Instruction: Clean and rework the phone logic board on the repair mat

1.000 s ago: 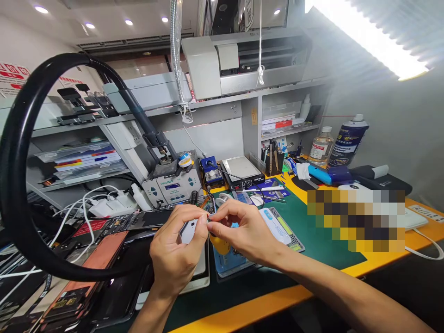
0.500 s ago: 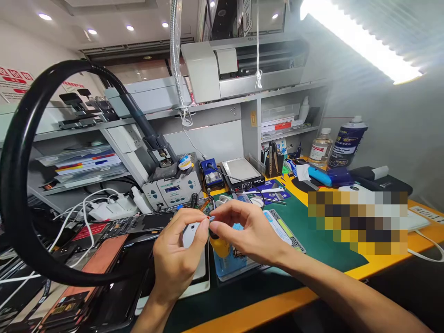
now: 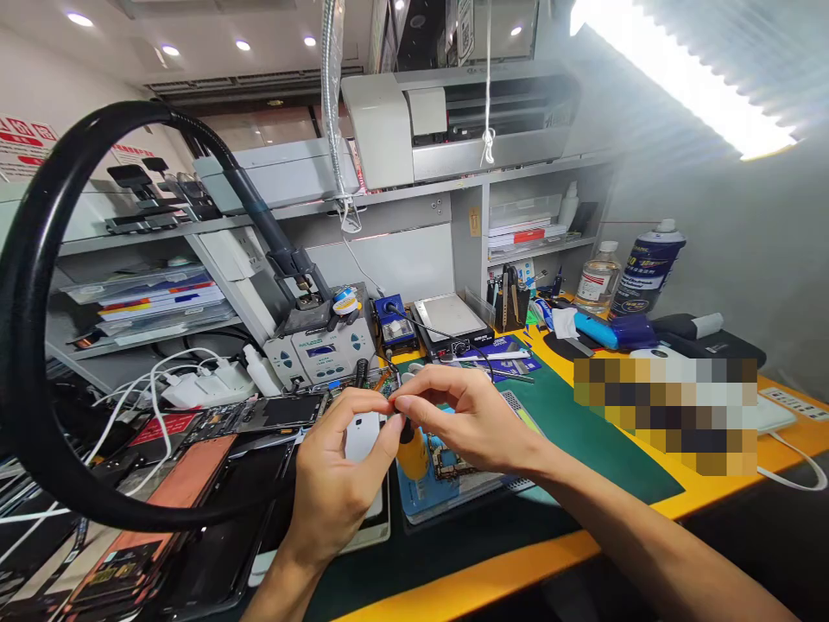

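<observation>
My left hand (image 3: 343,471) and my right hand (image 3: 476,423) meet at the fingertips above the work mat. Each is closed in a pinch, and what sits between the fingertips is too small and hidden to name. Just under the fingertips stands a yellow bottle (image 3: 413,456) with a dark top. It is beside a circuit board (image 3: 450,462) on a blue holder (image 3: 414,497). Behind my left hand, a white phone (image 3: 363,436) is partly covered.
A black flexible tube (image 3: 22,345) loops at the left over stacked phone parts (image 3: 187,488). Behind stand a grey soldering station (image 3: 324,352) and a blue unit (image 3: 394,326). A spray can (image 3: 648,272) and clear bottle (image 3: 597,278) are back right on the yellow table (image 3: 544,553).
The small bluish piece that showed at my fingertips is now hidden. My left hand has shifted slightly right, and more of the circuit board shows below my right hand.
</observation>
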The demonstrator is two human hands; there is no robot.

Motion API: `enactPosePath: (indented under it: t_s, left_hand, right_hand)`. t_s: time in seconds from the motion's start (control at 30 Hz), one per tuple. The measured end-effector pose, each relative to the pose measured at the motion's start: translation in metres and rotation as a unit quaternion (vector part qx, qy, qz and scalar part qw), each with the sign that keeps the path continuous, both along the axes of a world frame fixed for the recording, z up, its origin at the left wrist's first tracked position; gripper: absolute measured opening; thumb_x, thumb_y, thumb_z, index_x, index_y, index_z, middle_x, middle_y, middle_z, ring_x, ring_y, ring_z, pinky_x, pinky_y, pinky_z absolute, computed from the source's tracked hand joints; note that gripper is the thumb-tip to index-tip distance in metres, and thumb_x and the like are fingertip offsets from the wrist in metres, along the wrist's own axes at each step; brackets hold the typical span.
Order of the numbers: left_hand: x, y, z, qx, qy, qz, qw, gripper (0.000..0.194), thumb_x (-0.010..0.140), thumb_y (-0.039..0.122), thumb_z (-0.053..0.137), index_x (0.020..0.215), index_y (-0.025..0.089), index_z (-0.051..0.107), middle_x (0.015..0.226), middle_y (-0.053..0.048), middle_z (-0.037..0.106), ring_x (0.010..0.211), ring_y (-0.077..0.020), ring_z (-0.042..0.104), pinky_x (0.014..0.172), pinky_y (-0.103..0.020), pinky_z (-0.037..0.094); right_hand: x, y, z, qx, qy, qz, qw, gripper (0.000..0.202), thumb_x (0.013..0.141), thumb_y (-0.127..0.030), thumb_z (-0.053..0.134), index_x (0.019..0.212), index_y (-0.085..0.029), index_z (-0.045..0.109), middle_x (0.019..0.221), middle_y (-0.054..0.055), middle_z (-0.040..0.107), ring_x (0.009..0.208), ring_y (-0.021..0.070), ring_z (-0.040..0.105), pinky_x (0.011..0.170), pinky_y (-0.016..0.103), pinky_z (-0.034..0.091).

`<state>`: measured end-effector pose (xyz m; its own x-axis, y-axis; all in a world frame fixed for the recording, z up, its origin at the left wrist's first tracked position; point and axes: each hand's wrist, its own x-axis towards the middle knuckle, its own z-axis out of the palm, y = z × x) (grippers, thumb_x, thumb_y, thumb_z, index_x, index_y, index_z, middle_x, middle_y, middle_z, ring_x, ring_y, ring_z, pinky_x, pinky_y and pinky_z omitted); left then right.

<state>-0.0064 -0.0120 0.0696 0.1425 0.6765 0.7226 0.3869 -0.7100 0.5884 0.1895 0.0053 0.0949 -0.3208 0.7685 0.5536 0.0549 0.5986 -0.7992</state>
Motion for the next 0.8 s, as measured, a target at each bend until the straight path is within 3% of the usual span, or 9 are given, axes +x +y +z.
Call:
enactPosePath:
  t_s: [0.47,0.8]
  left_hand:
    - [0.0025,0.0021,-0.0063,-0.03,-0.012,-0.018,0.999,0.01,0.099,0.022,0.07,0.104,0.026,0.078,0.102,0.001,0.079,0.091,-0.0121,0.074,0.086,-0.02,0.058]
    - [0.0072,-0.0003,-0.0057,-0.005,-0.027,-0.012,1.0,0.009,0.096,0.018,0.072,0.1,0.024,0.078,0.092,0.001,0.077,0.087,-0.0128,0.073,0.081,-0.021,0.058]
  right_hand:
    - [0.0092,0.0032,0.0,0.038,-0.002,0.018,0.999,0.013,0.1,-0.022,0.073,0.092,-0.02,0.083,0.087,0.002,0.079,0.08,0.0159,0.069,0.07,0.027,0.052]
    - [0.0076,-0.0012,0.0,0.074,-0.009,-0.017,0.997,0.014,0.099,-0.018,0.071,0.09,-0.019,0.081,0.085,0.003,0.079,0.075,0.0152,0.069,0.07,0.026,0.055]
